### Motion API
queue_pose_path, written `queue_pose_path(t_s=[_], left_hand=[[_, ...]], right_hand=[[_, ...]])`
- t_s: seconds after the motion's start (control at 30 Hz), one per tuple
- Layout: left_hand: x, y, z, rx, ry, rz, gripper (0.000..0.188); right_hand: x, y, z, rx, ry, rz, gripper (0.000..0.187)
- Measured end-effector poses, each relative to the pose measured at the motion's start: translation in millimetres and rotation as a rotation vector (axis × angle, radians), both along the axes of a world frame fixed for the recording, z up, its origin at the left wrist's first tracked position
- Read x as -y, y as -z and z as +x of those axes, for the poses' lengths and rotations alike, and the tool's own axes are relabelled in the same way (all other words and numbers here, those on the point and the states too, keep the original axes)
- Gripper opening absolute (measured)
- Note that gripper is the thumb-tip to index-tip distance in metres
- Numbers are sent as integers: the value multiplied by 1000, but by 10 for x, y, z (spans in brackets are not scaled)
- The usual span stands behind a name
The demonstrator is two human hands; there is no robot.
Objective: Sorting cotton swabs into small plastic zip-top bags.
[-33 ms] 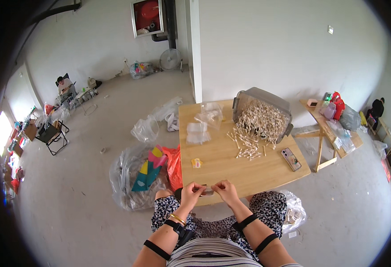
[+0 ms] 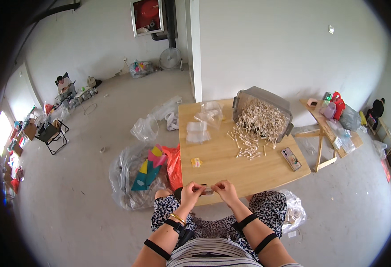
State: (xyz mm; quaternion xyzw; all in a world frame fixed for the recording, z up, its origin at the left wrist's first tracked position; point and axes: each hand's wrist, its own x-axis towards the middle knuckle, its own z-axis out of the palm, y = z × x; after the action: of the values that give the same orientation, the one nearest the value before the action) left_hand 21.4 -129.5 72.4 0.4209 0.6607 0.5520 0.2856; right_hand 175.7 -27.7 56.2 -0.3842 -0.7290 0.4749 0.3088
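Observation:
At the table's near edge, my left hand (image 2: 192, 194) and my right hand (image 2: 226, 192) face each other with fingers pinched. Between them they hold a small, see-through plastic bag (image 2: 208, 191), one side in each hand. What is inside it is too small to make out. Beyond my hands a little yellow-and-white card (image 2: 196, 163) lies on the wooden table (image 2: 222, 164). Farther off, a grey plastic bin (image 2: 266, 94) rests tipped toward me. Many cotton swabs (image 2: 261, 120) fill it and spill out onto the tabletop.
Clear plastic bags (image 2: 198, 132) lie at the table's far left; a phone (image 2: 291, 159) is near its right edge. Left of the table stand a large clear sack (image 2: 128, 178) and a red bag (image 2: 174, 167). A side table (image 2: 355, 139) carries bags. A person (image 2: 64, 85) sits far left.

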Motion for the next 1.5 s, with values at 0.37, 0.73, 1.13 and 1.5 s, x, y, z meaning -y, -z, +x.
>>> queue_pose_path(t_s=[0.37, 0.73, 1.13, 1.5], left_hand=[[-73, 396, -138, 262, 172, -399, 29], [-83, 507, -208, 400, 237, -350, 30], [163, -65, 99, 230, 358, -237, 36], [308, -717, 43, 410, 197, 119, 20]], right_hand=[[-105, 369, -3, 207, -102, -412, 38], [-119, 593, 24, 176, -205, -334, 46], [94, -190, 107, -114, -206, -38, 21], [235, -598, 468, -333, -76, -69, 15]])
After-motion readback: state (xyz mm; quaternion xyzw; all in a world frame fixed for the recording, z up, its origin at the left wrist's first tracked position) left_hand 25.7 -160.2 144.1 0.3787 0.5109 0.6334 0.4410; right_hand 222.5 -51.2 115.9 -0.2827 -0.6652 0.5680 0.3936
